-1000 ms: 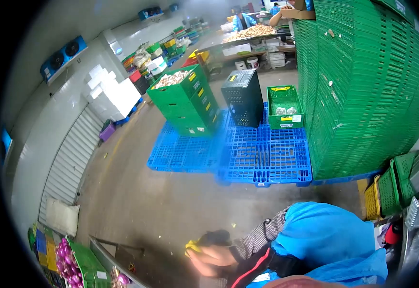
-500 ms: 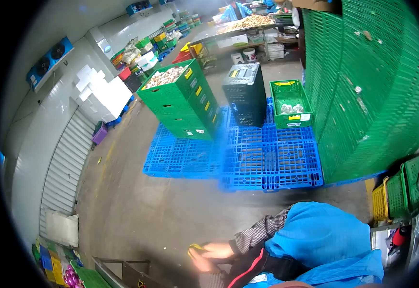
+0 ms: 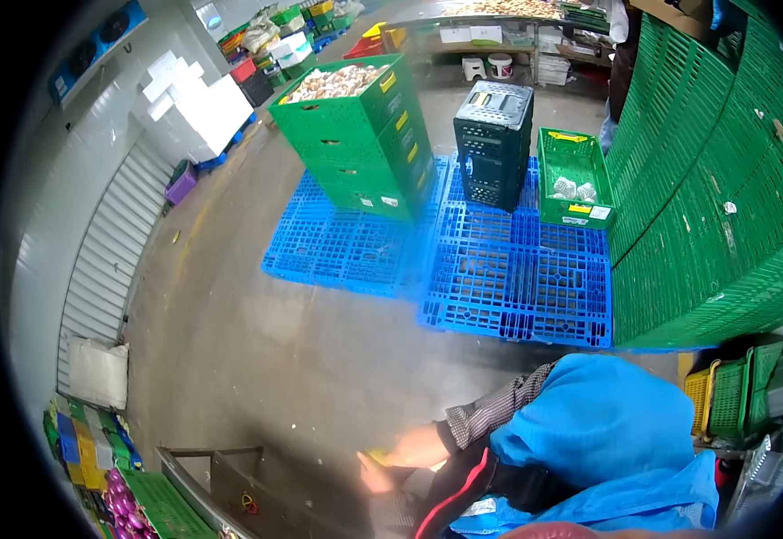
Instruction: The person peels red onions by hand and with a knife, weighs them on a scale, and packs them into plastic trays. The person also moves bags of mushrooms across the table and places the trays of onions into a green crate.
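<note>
My right hand (image 3: 420, 446), below a checked cuff, is closed on a small yellow strip-like thing (image 3: 377, 456). My left hand (image 3: 375, 474) is close by, closed at the other side of that yellow thing. Both hands are blurred, and the yellow thing's exact kind cannot be made out. Bare floor lies beneath them. To their left stands a dark metal-edged stand (image 3: 216, 481), with a small yellow and red loop (image 3: 249, 503) on it.
Blue pallets (image 3: 517, 296) lie ahead, bearing a stack of green crates (image 3: 356, 153), a dark crate stack (image 3: 495, 148) and a green crate (image 3: 576, 211). Tall green crates (image 3: 679, 198) rise at right. Purple onions (image 3: 122, 505) sit at lower left; yellow baskets (image 3: 697, 400) stand at right.
The view has tilted downward and shifted, so pallets and crates appear higher. My hands stay together around the yellow thing and look more blurred.
</note>
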Demonstrator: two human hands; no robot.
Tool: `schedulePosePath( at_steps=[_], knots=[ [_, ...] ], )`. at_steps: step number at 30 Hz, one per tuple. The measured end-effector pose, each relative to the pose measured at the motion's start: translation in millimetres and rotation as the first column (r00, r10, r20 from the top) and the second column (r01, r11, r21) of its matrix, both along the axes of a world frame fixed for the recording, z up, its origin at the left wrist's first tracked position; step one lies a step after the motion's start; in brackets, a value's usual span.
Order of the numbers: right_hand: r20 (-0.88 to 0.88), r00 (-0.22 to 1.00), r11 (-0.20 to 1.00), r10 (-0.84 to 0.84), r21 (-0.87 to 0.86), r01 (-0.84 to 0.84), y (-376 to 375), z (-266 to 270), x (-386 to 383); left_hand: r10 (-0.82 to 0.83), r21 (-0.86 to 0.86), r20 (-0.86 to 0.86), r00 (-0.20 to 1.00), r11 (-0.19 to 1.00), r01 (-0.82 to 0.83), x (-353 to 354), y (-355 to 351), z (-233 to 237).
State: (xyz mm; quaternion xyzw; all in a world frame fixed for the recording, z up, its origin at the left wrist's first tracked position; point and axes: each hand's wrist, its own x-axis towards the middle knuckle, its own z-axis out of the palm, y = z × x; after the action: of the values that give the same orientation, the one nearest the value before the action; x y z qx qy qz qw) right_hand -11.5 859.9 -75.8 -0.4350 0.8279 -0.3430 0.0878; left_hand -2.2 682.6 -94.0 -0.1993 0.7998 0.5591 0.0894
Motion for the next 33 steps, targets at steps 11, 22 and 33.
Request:
schedulePosePath(
  at_steps=[11,22,33],
  knots=[
    [-0.365,0.926,0.994,-0.100,0.004,0.109,-42,57,-49,0.143,0.073,-0.068,0.987,0.988,-0.138,-73,-122,-75],
    [0.429,0.902,0.983,-0.053,0.180,-0.028,-207,-10,-138,0.443,0.846,-0.047,0.895,0.494,-0.200,-86,-200,38],
    [-0.284,0.770,0.812,0.570,0.056,-0.581,-329,6,-160,0.879,0.674,0.148,0.452,0.245,-0.697,-67,-281,-14]
  ],
)
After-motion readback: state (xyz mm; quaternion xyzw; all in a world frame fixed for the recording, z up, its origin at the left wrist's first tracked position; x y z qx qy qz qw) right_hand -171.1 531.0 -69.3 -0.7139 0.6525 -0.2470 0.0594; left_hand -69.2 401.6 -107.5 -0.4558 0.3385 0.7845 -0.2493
